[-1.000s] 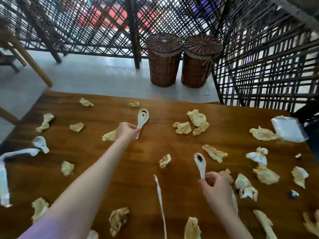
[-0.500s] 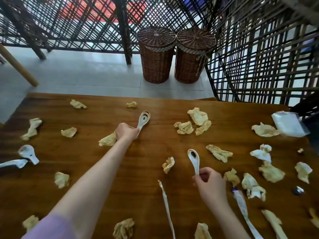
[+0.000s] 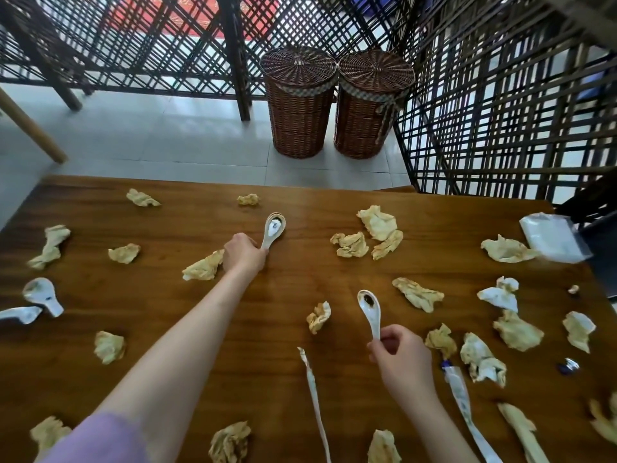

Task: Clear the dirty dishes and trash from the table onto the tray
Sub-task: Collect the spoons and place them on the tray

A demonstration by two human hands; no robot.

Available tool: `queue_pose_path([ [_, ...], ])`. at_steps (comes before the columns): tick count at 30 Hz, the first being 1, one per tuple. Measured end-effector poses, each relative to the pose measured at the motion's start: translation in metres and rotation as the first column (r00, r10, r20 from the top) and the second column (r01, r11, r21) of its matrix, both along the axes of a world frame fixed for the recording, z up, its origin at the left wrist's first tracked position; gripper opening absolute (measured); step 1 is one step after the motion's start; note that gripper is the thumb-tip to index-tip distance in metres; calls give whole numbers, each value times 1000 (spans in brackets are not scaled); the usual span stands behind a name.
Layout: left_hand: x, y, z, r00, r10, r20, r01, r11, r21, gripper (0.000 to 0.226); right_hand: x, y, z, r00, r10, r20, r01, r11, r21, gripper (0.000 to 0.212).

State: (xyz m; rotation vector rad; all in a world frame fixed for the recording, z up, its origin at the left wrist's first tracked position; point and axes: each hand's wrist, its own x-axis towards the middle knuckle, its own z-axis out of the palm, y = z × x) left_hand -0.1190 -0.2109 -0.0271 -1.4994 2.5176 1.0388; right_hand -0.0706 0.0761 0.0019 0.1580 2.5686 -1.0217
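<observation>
Two lidded wicker baskets [image 3: 298, 105] stand side by side on the pale floor beyond the table's far edge, against a dark lattice screen [image 3: 500, 105]; their lids are on, so what they hold cannot be seen; no tray shows anywhere in this view.

The wooden table [image 3: 187, 295] is strewn with crumpled yellowish napkins [image 3: 379, 222] from edge to edge; the left hand [image 3: 245, 253] reaches toward the far middle and grips the handle of a white spoon [image 3: 274, 230], whose bowl (dark residue at its rim) points to the far edge; a napkin wad [image 3: 203, 269] lies touching that hand on its left side; the right hand [image 3: 399, 357], nearer the front edge, pinches the handle of a second spoon [image 3: 370, 310] with curled fingers, its stained bowl raised and pointing away.

Near the left edge lies a third spoon [image 3: 41, 295], just beside a white scrap [image 3: 20, 314]; a long thin paper strip [image 3: 315, 402] runs toward the front edge between the two arms; a torn wrapper [image 3: 464, 402] lies right of the right wrist; a clear plastic packet [image 3: 554, 238] sits at the far right corner, partly over the edge; a small foil piece [image 3: 567, 365] rests near the right edge; napkins lie close around both hands.
</observation>
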Motion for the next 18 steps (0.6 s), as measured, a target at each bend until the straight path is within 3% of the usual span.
queue_pose_path([
  [18, 34, 17, 11, 997, -8, 71, 4, 999, 50, 24, 10, 2, 5, 990, 128, -50, -131, 990, -50, 7],
])
